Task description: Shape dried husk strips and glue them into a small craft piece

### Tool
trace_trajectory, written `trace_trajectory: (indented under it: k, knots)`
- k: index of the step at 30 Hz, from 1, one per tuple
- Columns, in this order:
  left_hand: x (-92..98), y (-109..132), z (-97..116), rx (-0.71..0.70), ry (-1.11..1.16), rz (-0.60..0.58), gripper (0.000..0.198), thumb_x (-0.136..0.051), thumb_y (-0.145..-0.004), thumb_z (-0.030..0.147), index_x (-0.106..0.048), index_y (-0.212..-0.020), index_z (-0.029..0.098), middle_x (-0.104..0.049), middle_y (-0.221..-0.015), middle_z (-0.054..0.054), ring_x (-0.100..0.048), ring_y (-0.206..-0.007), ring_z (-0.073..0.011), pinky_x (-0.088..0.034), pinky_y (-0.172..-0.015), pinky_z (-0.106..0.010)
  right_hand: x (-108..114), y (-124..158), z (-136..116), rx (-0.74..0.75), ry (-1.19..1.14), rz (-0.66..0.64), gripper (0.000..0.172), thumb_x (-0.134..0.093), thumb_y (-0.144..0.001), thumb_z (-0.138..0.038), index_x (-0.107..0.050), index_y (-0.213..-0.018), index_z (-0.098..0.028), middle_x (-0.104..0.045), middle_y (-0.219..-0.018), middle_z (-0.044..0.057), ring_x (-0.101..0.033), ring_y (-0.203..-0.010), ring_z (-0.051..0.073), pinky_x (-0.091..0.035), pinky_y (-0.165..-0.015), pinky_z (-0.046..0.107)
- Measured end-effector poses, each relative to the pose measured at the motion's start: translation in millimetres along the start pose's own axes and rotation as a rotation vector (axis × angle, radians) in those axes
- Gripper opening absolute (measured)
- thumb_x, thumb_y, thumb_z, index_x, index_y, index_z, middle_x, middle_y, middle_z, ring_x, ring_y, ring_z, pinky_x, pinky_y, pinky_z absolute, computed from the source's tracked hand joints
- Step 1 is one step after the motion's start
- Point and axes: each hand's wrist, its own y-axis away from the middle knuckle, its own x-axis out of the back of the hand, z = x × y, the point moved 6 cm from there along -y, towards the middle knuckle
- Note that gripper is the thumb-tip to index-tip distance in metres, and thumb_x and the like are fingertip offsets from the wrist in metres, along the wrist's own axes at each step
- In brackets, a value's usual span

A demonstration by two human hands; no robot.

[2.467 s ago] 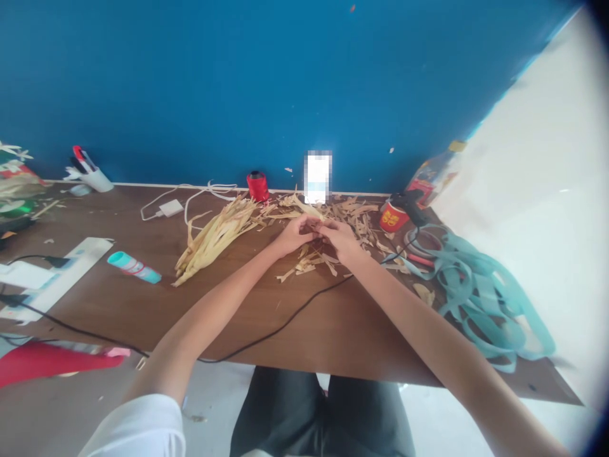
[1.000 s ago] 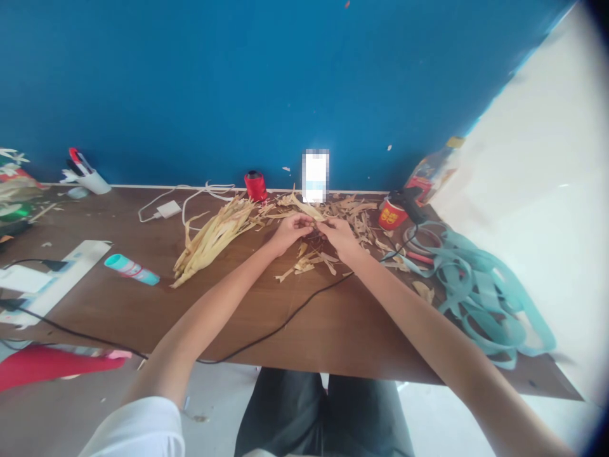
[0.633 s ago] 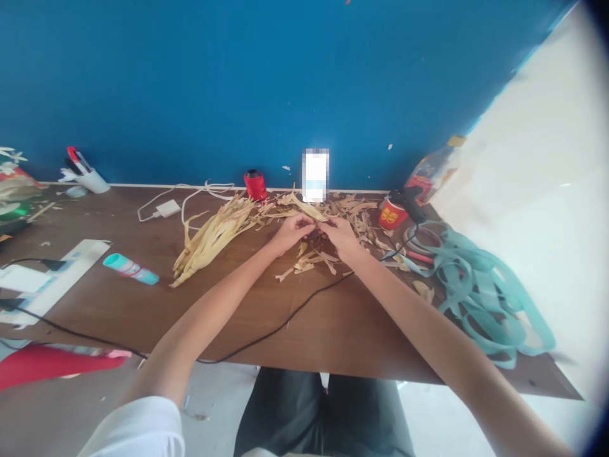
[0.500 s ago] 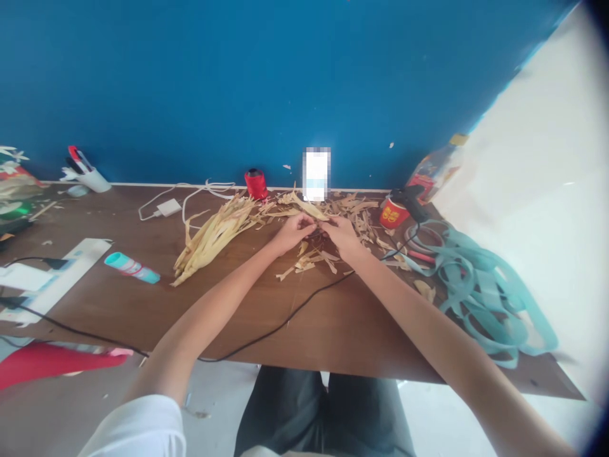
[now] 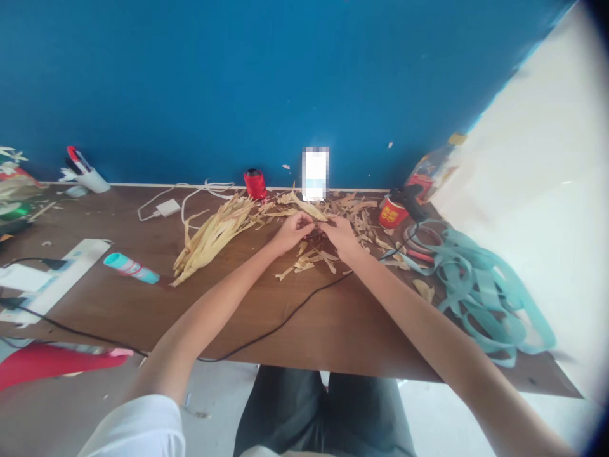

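Note:
My left hand (image 5: 294, 232) and my right hand (image 5: 339, 233) meet near the back of the table, fingertips almost touching. Both are closed in a pinch on a piece of dried corn husk (image 5: 310, 207), whose pale strip shows just beyond the fingers. The part between the fingertips is small and mostly hidden. Around and below the hands lie torn husk scraps (image 5: 320, 259). To the left rests a bundle of long yellowish corn husks (image 5: 212, 244).
A red thread spool (image 5: 255, 184) and a lit phone (image 5: 315, 174) stand by the blue wall. At right are a red paper cup (image 5: 392, 212), a black glue gun (image 5: 415, 202) and coiled teal ribbon (image 5: 495, 298). A black cable (image 5: 285, 320) crosses the table; a teal tube (image 5: 132, 268) lies left.
Almost nothing differs. Both hands keep their place and their pinch, with only a slight shift of the fingers and of the whole view.

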Motion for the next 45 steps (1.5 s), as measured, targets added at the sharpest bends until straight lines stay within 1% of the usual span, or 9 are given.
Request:
trace_trajectory:
  k: [6,15,20,24,28,33,36,40,45]
  knots:
    - [0.7,0.4,1.0,-0.025,-0.024,0.024,0.024,-0.065,-0.077,0.027,-0.053,-0.093,0.014,-0.055,-0.081,-0.001,-0.051,-0.068,-0.0087,-0.044,-0.057,-0.019,-0.5,3.0,-3.8,0.007,0.061,0.018,0.013,-0.059,-0.067,-0.020,-0.066,-0.076,-0.015,-0.060,-0.063,-0.001,-0.054,-0.059,0.012,-0.043,-0.059,0.025]
    - [-1.7,0.6,2.3,-0.043,-0.037,-0.013,0.025,-0.063,-0.080,0.032,-0.053,-0.095,0.015,-0.055,-0.083,-0.003,-0.051,-0.069,-0.0100,-0.044,-0.056,-0.020,3.3,-0.4,0.2,-0.011,0.081,0.026,0.018,-0.058,-0.066,-0.019,-0.067,-0.080,-0.015,-0.056,-0.058,-0.003,-0.049,-0.051,0.011,-0.040,-0.050,0.024]
    - [-5.1,0.9,3.0,-0.039,-0.039,-0.065,0.026,-0.062,-0.080,0.030,-0.053,-0.099,0.015,-0.057,-0.086,-0.003,-0.053,-0.072,-0.0111,-0.045,-0.060,-0.022,5.0,-0.5,-1.7,-0.010,0.052,0.054,0.017,-0.057,-0.066,-0.018,-0.065,-0.082,-0.015,-0.059,-0.061,-0.002,-0.054,-0.054,0.012,-0.042,-0.053,0.024]
    - [-2.4,0.7,5.7,-0.057,-0.025,-0.035,0.029,-0.067,-0.074,0.023,-0.055,-0.100,0.014,-0.059,-0.089,-0.004,-0.055,-0.079,-0.0118,-0.044,-0.067,-0.022,2.0,0.4,-2.7,-0.016,0.029,0.017,0.017,-0.061,-0.067,-0.019,-0.064,-0.083,-0.015,-0.064,-0.065,0.000,-0.058,-0.058,0.013,-0.044,-0.055,0.024]
    - [0.8,1.5,6.3,-0.011,0.054,0.014,0.029,-0.067,-0.071,0.019,-0.055,-0.097,0.014,-0.057,-0.085,-0.002,-0.053,-0.075,-0.0102,-0.042,-0.062,-0.020,-1.9,0.0,-1.4,0.006,-0.011,-0.023,0.018,-0.065,-0.068,-0.024,-0.063,-0.083,-0.015,-0.066,-0.069,0.001,-0.060,-0.060,0.013,-0.045,-0.055,0.024]
    - [-1.2,3.0,6.9,0.062,0.097,0.004,0.024,-0.064,-0.073,0.021,-0.055,-0.095,0.015,-0.056,-0.077,0.000,-0.051,-0.065,-0.0084,-0.040,-0.057,-0.020,-1.5,-0.3,-0.3,0.027,-0.027,0.000,0.021,-0.068,-0.068,-0.030,-0.063,-0.083,-0.015,-0.067,-0.070,0.003,-0.063,-0.063,0.015,-0.047,-0.056,0.026]
    - [-1.5,3.1,8.6,0.079,0.127,-0.009,0.029,-0.066,-0.071,0.021,-0.055,-0.097,0.016,-0.058,-0.075,0.001,-0.052,-0.064,-0.0081,-0.040,-0.059,-0.020,-0.3,0.7,-2.3,0.027,-0.014,0.002,0.024,-0.069,-0.067,-0.033,-0.066,-0.082,-0.015,-0.067,-0.069,0.003,-0.061,-0.061,0.015,-0.046,-0.055,0.026]
    - [-2.1,3.0,10.0,0.077,0.161,-0.040,0.036,-0.068,-0.068,0.020,-0.055,-0.101,0.016,-0.062,-0.083,-0.001,-0.056,-0.071,-0.0096,-0.041,-0.062,-0.021,3.0,2.3,-7.0,0.055,0.018,0.026,0.023,-0.069,-0.067,-0.035,-0.068,-0.078,-0.015,-0.065,-0.065,0.001,-0.055,-0.056,0.012,-0.044,-0.055,0.025]
    - [-0.5,2.1,5.4,0.066,0.119,-0.004,0.029,-0.064,-0.070,0.017,-0.055,-0.098,0.015,-0.062,-0.085,-0.002,-0.058,-0.073,-0.0102,-0.043,-0.061,-0.020,3.9,1.9,-5.6,0.050,0.064,0.029,0.021,-0.066,-0.067,-0.033,-0.071,-0.077,-0.015,-0.065,-0.066,0.001,-0.054,-0.058,0.012,-0.044,-0.058,0.026]
